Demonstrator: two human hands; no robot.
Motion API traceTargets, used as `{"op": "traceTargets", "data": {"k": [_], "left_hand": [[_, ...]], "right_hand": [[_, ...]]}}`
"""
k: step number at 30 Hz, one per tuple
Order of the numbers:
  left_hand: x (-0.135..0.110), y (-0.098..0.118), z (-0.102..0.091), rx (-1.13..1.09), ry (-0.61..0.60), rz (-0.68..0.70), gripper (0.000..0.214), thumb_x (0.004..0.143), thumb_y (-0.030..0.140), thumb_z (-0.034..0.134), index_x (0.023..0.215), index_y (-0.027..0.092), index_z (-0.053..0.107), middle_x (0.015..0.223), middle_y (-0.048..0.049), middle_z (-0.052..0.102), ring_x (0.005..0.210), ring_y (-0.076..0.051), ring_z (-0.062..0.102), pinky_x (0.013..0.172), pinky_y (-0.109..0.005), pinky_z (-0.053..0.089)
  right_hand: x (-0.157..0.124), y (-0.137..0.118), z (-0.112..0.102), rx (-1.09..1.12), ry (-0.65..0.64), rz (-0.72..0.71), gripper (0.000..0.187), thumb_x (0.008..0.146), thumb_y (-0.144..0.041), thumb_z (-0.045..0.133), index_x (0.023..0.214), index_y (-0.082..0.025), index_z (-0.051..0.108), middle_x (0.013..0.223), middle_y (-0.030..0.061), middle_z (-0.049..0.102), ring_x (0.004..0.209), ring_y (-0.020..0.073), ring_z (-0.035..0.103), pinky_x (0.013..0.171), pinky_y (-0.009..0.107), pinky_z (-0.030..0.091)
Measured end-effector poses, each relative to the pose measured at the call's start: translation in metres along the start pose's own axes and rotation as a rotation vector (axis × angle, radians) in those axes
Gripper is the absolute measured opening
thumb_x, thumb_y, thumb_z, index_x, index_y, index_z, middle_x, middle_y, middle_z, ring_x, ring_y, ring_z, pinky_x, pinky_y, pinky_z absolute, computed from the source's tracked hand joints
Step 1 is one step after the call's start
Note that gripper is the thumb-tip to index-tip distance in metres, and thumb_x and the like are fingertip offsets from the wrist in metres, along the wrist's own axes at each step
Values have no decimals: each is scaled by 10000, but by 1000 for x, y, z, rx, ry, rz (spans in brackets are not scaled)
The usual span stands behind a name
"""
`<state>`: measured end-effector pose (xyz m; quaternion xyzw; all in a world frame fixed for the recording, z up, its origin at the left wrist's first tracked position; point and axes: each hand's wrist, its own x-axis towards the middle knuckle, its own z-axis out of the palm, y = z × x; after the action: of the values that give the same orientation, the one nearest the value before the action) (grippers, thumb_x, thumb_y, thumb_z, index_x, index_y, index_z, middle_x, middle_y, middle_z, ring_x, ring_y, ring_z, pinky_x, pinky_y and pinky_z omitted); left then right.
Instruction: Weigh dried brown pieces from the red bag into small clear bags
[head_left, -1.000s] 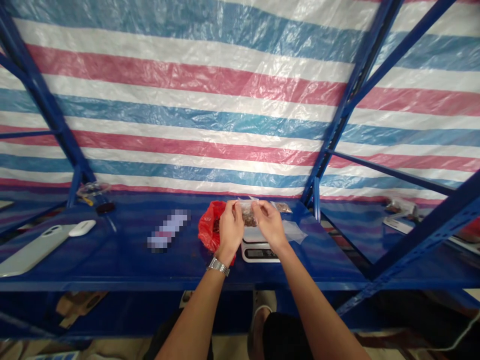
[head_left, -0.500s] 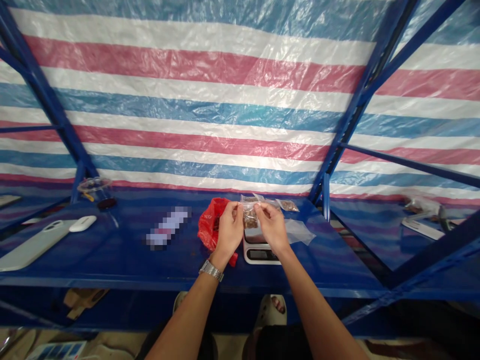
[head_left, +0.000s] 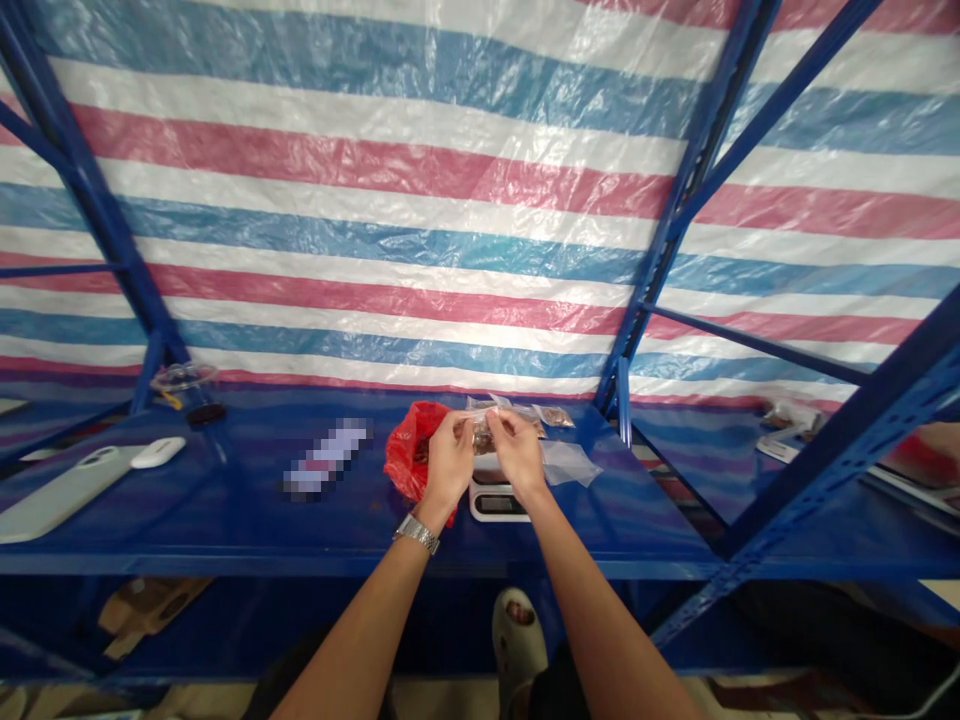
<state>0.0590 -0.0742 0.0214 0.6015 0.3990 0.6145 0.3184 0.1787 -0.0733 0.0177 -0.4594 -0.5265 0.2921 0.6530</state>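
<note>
Between my two hands is a small clear zip bag (head_left: 482, 437) with brown bits inside, held up over a white digital scale (head_left: 498, 507). My left hand (head_left: 450, 455) pinches the bag's left top corner, and my right hand (head_left: 519, 450) pinches the right one. Just left of the scale, a red plastic bag (head_left: 406, 455) stands open with dark brown stuff in it, partly hidden by my left hand. Behind and right of my hands lie filled zip bags (head_left: 554, 416). Flat clear bags (head_left: 570, 462) rest at the scale's right side.
On the blue shelf (head_left: 300, 540) at left are a phone (head_left: 67, 490), a white oval case (head_left: 157, 452) and a clear plastic cup (head_left: 186, 385). A blurred-out packet (head_left: 328, 458) lies nearer the middle. Blue metal posts (head_left: 649, 270) rise on both sides before a striped sheet.
The view has shifted, so everything on the shelf appears a little further left. My fingers stay on the zip bag's top edge, with the hands slightly closer together.
</note>
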Motion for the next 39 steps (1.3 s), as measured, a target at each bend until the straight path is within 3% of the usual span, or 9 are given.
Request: {"op": "traceTargets", "data": {"k": [7, 14, 20, 26, 32, 36, 39], "left_hand": [[7, -6, -3, -13, 10, -2, 171, 953, 295, 588, 961, 154, 686, 975, -97, 757, 916, -210, 725, 886, -339, 551], [3, 6, 5, 0, 33, 11, 175, 966, 282, 564, 959, 156, 685, 953, -108, 762, 874, -224, 727, 837, -350, 559], [2, 15, 5, -15, 38, 6, 171, 969, 265, 562, 946, 155, 691, 961, -109, 771, 898, -225, 736, 866, -353, 558], [2, 14, 3, -105, 23, 6, 160, 941, 305, 630, 944, 157, 690, 967, -105, 774, 908, -231, 740, 886, -362, 558], [4, 13, 0, -75, 38, -36, 139, 909, 289, 652, 913, 155, 686, 942, -102, 770, 871, -218, 732, 840, -341, 560], [3, 18, 0, -59, -51, -26, 137, 900, 295, 637, 865, 168, 673, 856, -64, 756, 794, -196, 719, 736, -292, 543], [1, 24, -4, 38, -119, 28, 163, 902, 273, 605, 764, 193, 634, 727, -13, 715, 703, -173, 683, 695, -269, 510]], "right_hand": [[2, 3, 0, 7, 4, 29, 384, 872, -591, 660, 937, -224, 752, 926, 52, 785, 877, 258, 713, 804, 372, 557], [4, -5, 1, -22, 65, -56, 385, 908, -574, 613, 947, -210, 730, 933, 68, 774, 884, 247, 702, 824, 359, 551], [0, -18, 4, -54, -12, -30, 404, 875, -588, 640, 900, -199, 747, 847, 63, 768, 766, 232, 680, 710, 331, 540], [-2, -31, 4, -147, 21, -58, 397, 866, -561, 613, 861, -183, 735, 815, 69, 758, 768, 241, 682, 751, 352, 542], [-4, -36, 5, -105, -99, -87, 348, 859, -517, 613, 876, -191, 735, 907, 87, 777, 853, 255, 708, 798, 360, 567], [0, -31, 2, -151, -49, -39, 294, 841, -479, 596, 850, -203, 697, 819, 71, 748, 740, 240, 687, 678, 348, 564], [1, -27, -7, -134, -99, 16, 299, 830, -503, 621, 841, -212, 688, 754, 43, 721, 637, 215, 648, 590, 328, 536]]}}
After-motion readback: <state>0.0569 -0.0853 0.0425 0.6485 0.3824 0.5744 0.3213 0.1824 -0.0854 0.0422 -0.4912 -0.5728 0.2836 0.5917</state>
